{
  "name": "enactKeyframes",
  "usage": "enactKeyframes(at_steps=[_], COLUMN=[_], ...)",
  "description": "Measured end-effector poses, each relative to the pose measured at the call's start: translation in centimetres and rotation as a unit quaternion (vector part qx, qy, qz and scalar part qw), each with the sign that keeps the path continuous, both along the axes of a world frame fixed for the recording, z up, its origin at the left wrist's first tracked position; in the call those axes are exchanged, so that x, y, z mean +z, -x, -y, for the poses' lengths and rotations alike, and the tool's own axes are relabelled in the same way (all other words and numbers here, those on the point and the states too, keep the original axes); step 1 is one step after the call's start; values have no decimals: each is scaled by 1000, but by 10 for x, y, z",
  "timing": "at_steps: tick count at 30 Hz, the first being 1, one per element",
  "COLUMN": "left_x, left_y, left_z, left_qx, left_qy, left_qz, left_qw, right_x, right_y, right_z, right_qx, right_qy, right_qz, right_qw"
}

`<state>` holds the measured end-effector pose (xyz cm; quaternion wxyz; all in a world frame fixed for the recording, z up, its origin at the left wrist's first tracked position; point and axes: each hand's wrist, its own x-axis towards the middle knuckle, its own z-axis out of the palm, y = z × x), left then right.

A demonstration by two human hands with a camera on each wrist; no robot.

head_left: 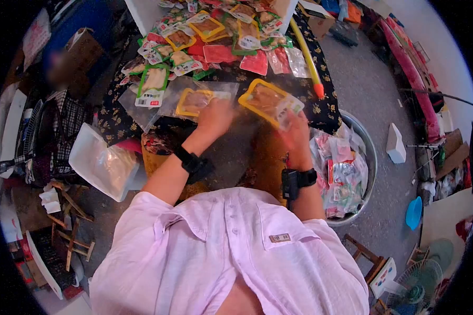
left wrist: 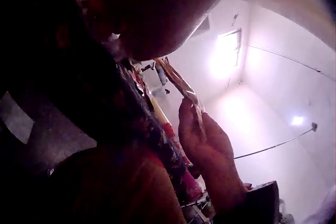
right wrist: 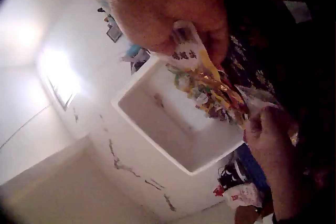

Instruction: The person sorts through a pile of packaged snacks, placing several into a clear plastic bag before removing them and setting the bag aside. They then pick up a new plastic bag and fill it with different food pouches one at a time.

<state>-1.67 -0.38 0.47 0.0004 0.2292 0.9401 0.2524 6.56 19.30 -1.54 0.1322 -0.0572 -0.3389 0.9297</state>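
Holding the thin, clear plastic bag (head_left: 166,105) by its edge and keeping the flat, yellow-edged packet of brown food (head_left: 265,101) level should serve best. The packet extends forward-left from the right hand (head_left: 296,137), which pinches its pale end; the left hand (head_left: 214,119), fingers curled, grips the bag.

A cluttered room (head_left: 360,79) has the look of a home packing workshop: packets (head_left: 220,53) heap a floral cloth (head_left: 113,122) and fill a basin (head_left: 374,168), with a fan (head_left: 416,293) and wooden stool (head_left: 74,203) at opposite sides.
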Motion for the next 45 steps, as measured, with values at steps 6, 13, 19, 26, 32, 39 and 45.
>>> enactKeyframes(at_steps=[6, 13, 19, 26, 32, 39, 45], left_x=[-1, 8, 15, 12, 5, -3, -7], left_y=[7, -5, -14, -17, -22, -27, -35], left_z=[7, 9, 7, 4, 12, 15, 22], left_qx=[18, 4, 2, 8, -55, -48, -51], left_qy=[-103, -33, -20, -15, -43, -89, -25], left_qz=[-18, -113, -131, -109, -127, -187, -113], left_qw=[994, 993, 991, 994, 989, 977, 992], right_x=[-10, -9, -12, -2, -3, -11, 8], right_y=[8, 21, 32, 63, 67, 65, 52], right_z=[18, 39, 50, 82, 80, 67, 78], right_qx=[31, 63, 77, 83, 165, 237, 266], right_qy=[-23, -6, -4, -241, -281, -501, -517], right_qz=[29, 37, 53, 107, 96, 74, 16], right_qw=[999, 997, 996, 961, 941, 829, 813])
